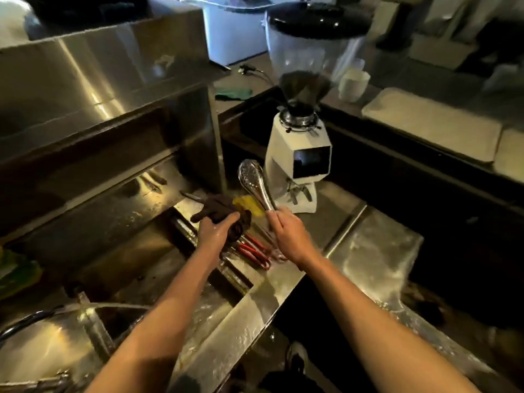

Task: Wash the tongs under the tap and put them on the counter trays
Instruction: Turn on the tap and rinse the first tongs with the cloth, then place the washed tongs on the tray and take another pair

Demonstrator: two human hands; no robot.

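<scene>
Counter (377,251): two hands (214,232) (290,236), one cloth (218,207), one tongs (255,182)

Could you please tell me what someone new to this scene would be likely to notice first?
The eye lands first on the silver tongs, their perforated heads raised at the centre of the view and gripped by the right hand. Just to the left, the left hand clutches a dark cloth. Right behind stands a white coffee grinder with a clear hopper, and red-handled utensils lie below the hands.
</scene>
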